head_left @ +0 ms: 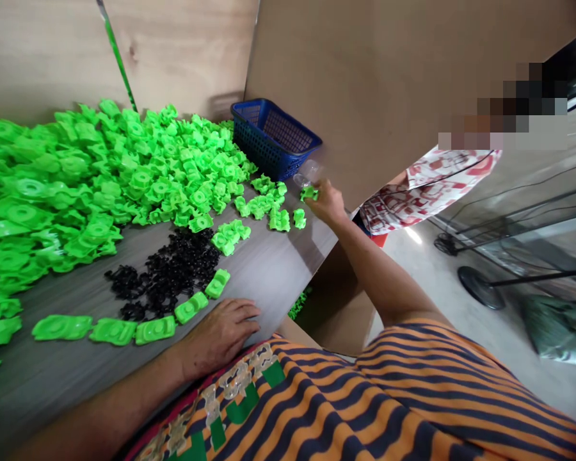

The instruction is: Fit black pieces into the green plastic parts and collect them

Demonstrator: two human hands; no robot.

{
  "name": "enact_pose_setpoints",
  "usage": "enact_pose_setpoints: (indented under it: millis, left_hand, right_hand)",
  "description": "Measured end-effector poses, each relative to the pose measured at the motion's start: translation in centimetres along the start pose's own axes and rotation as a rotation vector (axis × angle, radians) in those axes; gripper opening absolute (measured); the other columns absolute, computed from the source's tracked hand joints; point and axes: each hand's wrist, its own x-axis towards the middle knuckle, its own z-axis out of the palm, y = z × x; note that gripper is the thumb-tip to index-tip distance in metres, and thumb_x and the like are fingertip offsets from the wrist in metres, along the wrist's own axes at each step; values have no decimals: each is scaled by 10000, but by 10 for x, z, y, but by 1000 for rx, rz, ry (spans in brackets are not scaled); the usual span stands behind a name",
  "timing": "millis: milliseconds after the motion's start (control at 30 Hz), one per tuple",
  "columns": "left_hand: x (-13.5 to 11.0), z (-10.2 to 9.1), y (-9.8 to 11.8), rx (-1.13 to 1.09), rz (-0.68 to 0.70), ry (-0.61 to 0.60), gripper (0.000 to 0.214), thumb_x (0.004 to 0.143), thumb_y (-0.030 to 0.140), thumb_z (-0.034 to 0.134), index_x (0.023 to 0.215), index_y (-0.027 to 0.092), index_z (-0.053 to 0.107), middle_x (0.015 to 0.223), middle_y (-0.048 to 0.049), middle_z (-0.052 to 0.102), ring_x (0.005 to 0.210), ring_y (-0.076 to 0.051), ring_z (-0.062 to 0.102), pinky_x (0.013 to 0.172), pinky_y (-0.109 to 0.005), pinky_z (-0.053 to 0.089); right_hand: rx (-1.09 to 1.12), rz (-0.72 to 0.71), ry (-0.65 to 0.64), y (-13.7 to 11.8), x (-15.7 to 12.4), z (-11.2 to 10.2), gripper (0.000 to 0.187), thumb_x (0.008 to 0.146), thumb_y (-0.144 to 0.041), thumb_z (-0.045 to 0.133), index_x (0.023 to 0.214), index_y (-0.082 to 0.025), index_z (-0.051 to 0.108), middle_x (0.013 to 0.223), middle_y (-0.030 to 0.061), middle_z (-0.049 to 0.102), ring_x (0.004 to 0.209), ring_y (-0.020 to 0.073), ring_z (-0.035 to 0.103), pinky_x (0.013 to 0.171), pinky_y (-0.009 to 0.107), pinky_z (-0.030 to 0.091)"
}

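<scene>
My left hand [221, 336] lies flat on the grey table [269, 275], fingers stretched out, next to a row of green plastic parts [110, 330] lined up along the near edge. My right hand [326, 202] reaches far out to the table's right edge and is closed on a green plastic part [309, 192]. A clear plastic piece [308, 171] shows just above that hand. A heap of small black parts [166, 275] lies in front of my left hand. A big pile of green parts [100, 173] covers the table's left and back.
A blue plastic basket [273, 137] stands at the back by the wooden partition [388, 83]. Another person in a red-and-white patterned top [427, 186] is beyond the partition. A cardboard box [331, 307] sits below the table edge. A fan stand [480, 288] is on the floor.
</scene>
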Motion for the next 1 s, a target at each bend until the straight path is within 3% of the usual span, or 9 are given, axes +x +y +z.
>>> enact_pose_setpoints:
  millis: [100, 200, 367, 567, 667, 767, 900, 1000]
  left_hand:
    - [1, -1, 1, -13, -6, 5, 277, 942, 58, 540, 1105, 191, 721, 1269, -106, 738, 1267, -257, 642, 1055, -437, 554]
    - [1, -2, 1, -21, -20, -4, 285, 943, 63, 541, 1111, 200, 725, 1273, -106, 735, 1277, -255, 636, 1063, -441, 550]
    - [0, -1, 1, 0, -25, -3, 292, 945, 65, 539, 1121, 205, 725, 1280, -101, 735, 1282, -256, 635, 1064, -443, 553]
    - [-1, 4, -1, 14, 2, 22, 265, 960, 78, 529, 1104, 193, 720, 1270, -95, 740, 1264, -258, 643, 1054, -442, 557]
    - [-1, 6, -1, 5, -6, 33, 266, 956, 77, 531, 1105, 190, 720, 1271, -103, 737, 1274, -259, 635, 1054, -450, 553]
    - [-1, 5, 0, 8, -7, 24, 266, 957, 73, 527, 1103, 187, 718, 1271, -98, 739, 1270, -265, 640, 1045, -450, 559]
    - [1, 1, 2, 15, -8, 23, 249, 964, 82, 530, 1090, 185, 718, 1262, -89, 748, 1246, -272, 657, 1026, -449, 572]
    - [1, 0, 2, 23, -1, 25, 242, 970, 90, 533, 1091, 184, 720, 1262, -89, 749, 1242, -272, 660, 1019, -444, 577]
  right_hand:
    - [-103, 29, -85, 23, -23, -2, 564, 833, -322, 645, 1364, -133, 614, 1046, 182, 771, 976, 366, 703, 814, 422, 533]
    - [-110, 37, -146, 30, -40, 5, 509, 876, -328, 592, 1344, -137, 647, 976, 160, 785, 943, 351, 724, 821, 412, 542]
    - [-44, -49, -168, 18, -46, 16, 491, 977, -315, 436, 1392, -148, 641, 1008, 147, 799, 931, 318, 742, 811, 376, 539]
    - [11, -140, -167, 6, -49, 19, 486, 996, -314, 393, 1382, -167, 650, 1071, 141, 796, 948, 292, 739, 819, 359, 545]
    - [34, -147, -148, 4, -45, 20, 506, 1005, -331, 380, 1429, -163, 600, 1039, 136, 794, 935, 286, 733, 823, 362, 540]
    - [0, -31, -77, 4, -32, 18, 496, 995, -343, 412, 1409, -132, 586, 1033, 168, 787, 953, 312, 727, 823, 382, 531]
    - [-95, 102, -41, 1, -7, 18, 450, 960, -352, 512, 1317, -100, 620, 1147, 231, 760, 1025, 351, 723, 848, 421, 538]
    - [-159, 136, -46, -5, 5, 22, 536, 955, -412, 564, 1390, -99, 569, 1227, 250, 736, 1077, 370, 717, 880, 455, 554]
